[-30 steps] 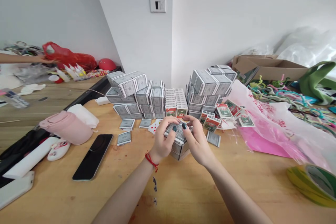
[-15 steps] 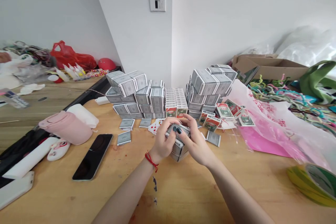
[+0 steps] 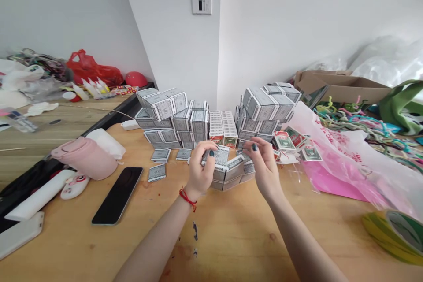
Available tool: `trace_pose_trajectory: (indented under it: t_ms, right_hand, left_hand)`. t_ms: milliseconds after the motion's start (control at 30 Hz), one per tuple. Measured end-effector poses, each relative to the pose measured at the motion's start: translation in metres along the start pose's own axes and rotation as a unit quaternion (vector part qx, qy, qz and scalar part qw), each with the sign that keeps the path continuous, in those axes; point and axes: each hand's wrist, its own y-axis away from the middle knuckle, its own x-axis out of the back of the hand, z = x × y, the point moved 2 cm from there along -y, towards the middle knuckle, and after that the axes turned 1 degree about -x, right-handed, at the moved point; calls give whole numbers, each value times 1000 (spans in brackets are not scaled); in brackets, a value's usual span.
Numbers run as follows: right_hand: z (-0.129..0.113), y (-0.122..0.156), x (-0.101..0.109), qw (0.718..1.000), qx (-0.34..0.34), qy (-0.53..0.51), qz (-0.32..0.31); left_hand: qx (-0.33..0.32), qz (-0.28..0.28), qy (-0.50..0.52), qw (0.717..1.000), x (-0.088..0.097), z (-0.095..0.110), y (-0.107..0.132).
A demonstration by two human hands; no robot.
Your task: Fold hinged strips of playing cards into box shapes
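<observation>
A hinged block of grey-backed playing cards [image 3: 218, 175] is spread open in sections just above the table, between my hands. My left hand [image 3: 201, 172] grips its left section, thumb on top and fingers behind. At the right end, my right hand [image 3: 267, 169] is closed, thumb and forefinger pinched by the far right section. What exactly lies between those fingertips is partly hidden. Behind stand a left stack of card blocks [image 3: 161, 110] and a right stack [image 3: 262, 105]. Two columns of boxed card decks [image 3: 223, 123] sit between the stacks.
Loose small card packs [image 3: 157, 172] and a black phone [image 3: 117, 196] lie to the left, near a pink bottle [image 3: 86, 158]. Rightward are red card boxes [image 3: 283, 141], plastic sheeting [image 3: 350, 163], a cardboard box [image 3: 340, 86] and a tape roll [image 3: 395, 235].
My hands have moved apart, the right one mostly rightward. The card block, compact between them before, has opened out into angled sections.
</observation>
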Motion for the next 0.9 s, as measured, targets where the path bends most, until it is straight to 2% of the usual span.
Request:
trace_pose_trajectory:
  t_ms: [67, 100, 167, 233, 267, 333, 433, 500, 567, 633, 733, 900]
  right_hand:
    - [-1, -1, 5, 999, -22, 9, 25]
    - [-1, -1, 6, 999, -51, 12, -1]
    - [1, 2, 2, 981, -154, 7, -116]
    - [6, 8, -5, 937, -265, 1, -228]
    - [9, 11, -8, 916, -303, -2, -262]
    - [12, 16, -16, 888, -344, -29, -302]
    - [10, 19, -28, 829, -375, -160, -383]
    - [3, 19, -31, 810, -374, -230, -388]
    - [-1, 18, -32, 812, -370, -259, -371]
    - [-2, 17, -32, 820, -367, -273, -343]
    - [2, 16, -33, 836, -359, -288, -299]
    - [10, 14, -31, 866, -302, -325, -229]
  left_hand:
    - [-1, 44, -23, 999, 4, -2, -2]
    - [-4, 65, -35, 997, 6, -3, -3]
    - [-20, 99, -60, 993, 10, -1, -4]
    - [-46, 114, -86, 989, 12, 2, -4]
    - [-63, 112, -99, 987, 13, 5, -3]
    - [-105, 92, -122, 983, 13, 11, -1]
    - [-199, 50, -146, 968, 13, 19, 3]
    - [-259, 31, -152, 953, 14, 21, 6]
    - [-294, 17, -141, 945, 14, 20, 8]
    - [-294, 9, -112, 949, 14, 16, 10]
    - [-245, 4, -70, 967, 10, 9, 11]
    - [-113, 24, -42, 992, 0, 4, 6]
